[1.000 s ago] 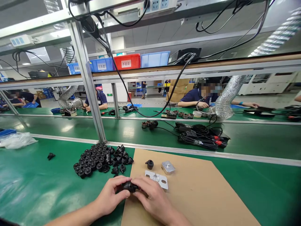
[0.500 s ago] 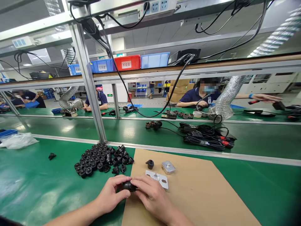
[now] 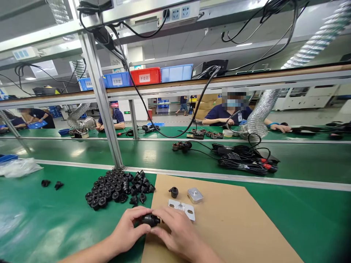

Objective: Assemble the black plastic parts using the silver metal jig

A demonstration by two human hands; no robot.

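Note:
A black rounded plastic part (image 3: 150, 220) is held between both hands over the left edge of the brown cardboard sheet (image 3: 219, 223). My left hand (image 3: 128, 228) has its thumb and fingers closed round the part's left side. From the right, my right hand (image 3: 177, 230) grips its other end, fingers over the top and thumb below. Just beyond my right hand lies a silver plate with slots (image 3: 189, 210), partly covered by the fingers. Behind it stand a small black part with a spout (image 3: 174, 191) and a square silver block (image 3: 195, 195).
Many black parts (image 3: 106, 190) are massed left of the cardboard. Two loose black pieces (image 3: 58, 185) lie further left, near a clear plastic bag (image 3: 20, 167). Coiled black cables (image 3: 242, 160) rest on the strip behind. A metal post (image 3: 105, 106) rises behind the parts. People sit opposite.
The held part has turned so its narrow end shows at the right, and my right thumb has shifted. The view has moved slightly left. Across the table, a person's outstretched hand has come down.

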